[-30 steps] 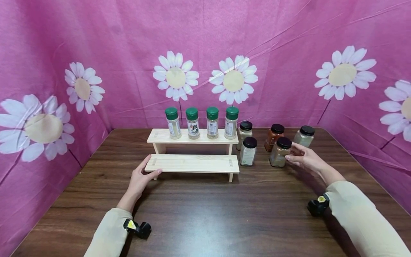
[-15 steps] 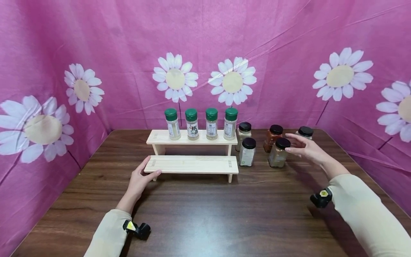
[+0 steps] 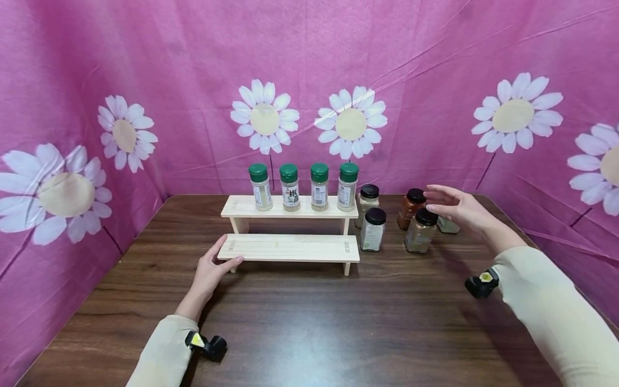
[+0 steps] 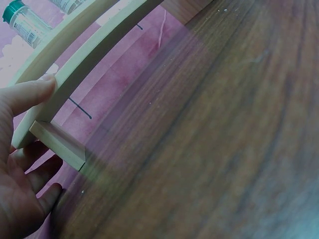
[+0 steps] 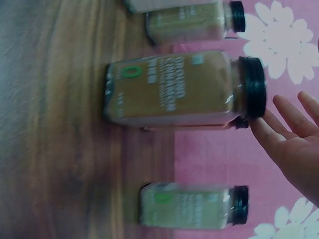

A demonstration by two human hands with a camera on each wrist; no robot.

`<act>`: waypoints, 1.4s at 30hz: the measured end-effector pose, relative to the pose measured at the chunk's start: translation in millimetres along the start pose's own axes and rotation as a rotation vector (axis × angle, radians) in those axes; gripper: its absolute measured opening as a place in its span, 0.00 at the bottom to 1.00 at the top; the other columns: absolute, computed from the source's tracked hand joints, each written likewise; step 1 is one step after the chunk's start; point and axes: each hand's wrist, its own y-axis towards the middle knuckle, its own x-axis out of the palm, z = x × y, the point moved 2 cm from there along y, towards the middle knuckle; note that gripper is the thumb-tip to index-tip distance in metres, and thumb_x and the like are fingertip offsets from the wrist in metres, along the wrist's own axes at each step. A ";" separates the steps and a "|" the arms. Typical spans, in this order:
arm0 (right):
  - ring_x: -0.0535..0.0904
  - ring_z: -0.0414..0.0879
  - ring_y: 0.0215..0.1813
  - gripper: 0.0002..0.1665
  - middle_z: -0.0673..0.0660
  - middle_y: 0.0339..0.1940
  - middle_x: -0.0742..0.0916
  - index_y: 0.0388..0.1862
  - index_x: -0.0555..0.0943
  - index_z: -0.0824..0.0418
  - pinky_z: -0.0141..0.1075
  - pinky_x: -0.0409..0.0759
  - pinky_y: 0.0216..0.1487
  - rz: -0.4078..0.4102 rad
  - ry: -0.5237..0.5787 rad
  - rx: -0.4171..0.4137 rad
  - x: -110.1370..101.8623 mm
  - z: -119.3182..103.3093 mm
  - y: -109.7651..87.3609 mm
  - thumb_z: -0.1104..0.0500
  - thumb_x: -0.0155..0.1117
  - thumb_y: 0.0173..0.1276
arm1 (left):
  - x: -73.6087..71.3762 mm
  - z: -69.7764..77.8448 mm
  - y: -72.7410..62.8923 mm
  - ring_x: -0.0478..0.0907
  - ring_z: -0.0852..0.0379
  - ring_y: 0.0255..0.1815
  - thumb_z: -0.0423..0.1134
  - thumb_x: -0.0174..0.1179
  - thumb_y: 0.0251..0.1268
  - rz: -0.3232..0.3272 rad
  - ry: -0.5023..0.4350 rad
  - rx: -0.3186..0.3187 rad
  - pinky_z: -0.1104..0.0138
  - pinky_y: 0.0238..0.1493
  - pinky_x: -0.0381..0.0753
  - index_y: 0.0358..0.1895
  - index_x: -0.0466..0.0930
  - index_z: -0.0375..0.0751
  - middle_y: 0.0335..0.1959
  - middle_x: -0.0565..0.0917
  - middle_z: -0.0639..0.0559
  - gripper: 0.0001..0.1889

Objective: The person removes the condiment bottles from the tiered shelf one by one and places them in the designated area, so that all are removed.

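My left hand (image 3: 208, 275) holds the left end of a two-tier wooden spice rack (image 3: 290, 248). Its thumb lies on top of the lower board, and in the left wrist view its other fingers reach under and behind the end support (image 4: 62, 144). My right hand (image 3: 461, 212) hovers with fingers apart, at lid height beside a black-lidded ground cinnamon jar (image 3: 418, 236). In the right wrist view its fingertips are right by that jar's lid (image 5: 253, 87). A red spice jar (image 3: 409, 212) stands behind, and a pale green spice jar (image 3: 447, 225) is partly hidden by my right hand.
Several green-capped shakers (image 3: 291, 194) line the upper tier. Two more black-lidded jars, one pale-labelled jar (image 3: 373, 236) in front and one beige jar (image 3: 366, 205) behind, stand close to the rack's right end. A pink daisy cloth (image 3: 309, 97) hangs behind the brown table (image 3: 309, 322).
My right hand has risen from the side of the cinnamon jar to lid height and moved slightly back, now covering the pale green jar's lid. My left hand stays on the rack.
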 end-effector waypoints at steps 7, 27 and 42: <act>0.74 0.39 0.45 0.28 0.49 0.48 0.76 0.60 0.62 0.63 0.31 0.71 0.45 0.004 -0.073 0.001 8.7 -17.7 9.3 0.66 0.56 0.60 | 0.1 0.4 0.6 0.61 0.55 0.54 0.30 0.63 0.48 -0.004 0.004 0.001 0.70 0.53 0.58 0.65 0.53 0.39 0.59 0.62 0.40 0.39; 0.63 0.54 0.58 0.36 0.61 0.60 0.66 0.63 0.59 0.60 0.46 0.61 0.54 -0.034 -0.142 0.031 62.7 -38.8 44.1 0.55 0.60 0.58 | -1.5 -2.8 1.3 0.60 0.55 0.55 0.32 0.65 0.45 0.013 0.030 0.015 0.74 0.51 0.59 0.64 0.54 0.37 0.59 0.62 0.40 0.40; 0.65 0.54 0.56 0.35 0.66 0.58 0.68 0.63 0.58 0.65 0.40 0.68 0.49 -0.105 0.020 0.005 105.6 -37.0 65.6 0.61 0.59 0.58 | -2.3 -3.1 2.0 0.60 0.55 0.55 0.32 0.64 0.46 0.009 0.029 0.000 0.73 0.51 0.60 0.64 0.54 0.39 0.59 0.62 0.41 0.40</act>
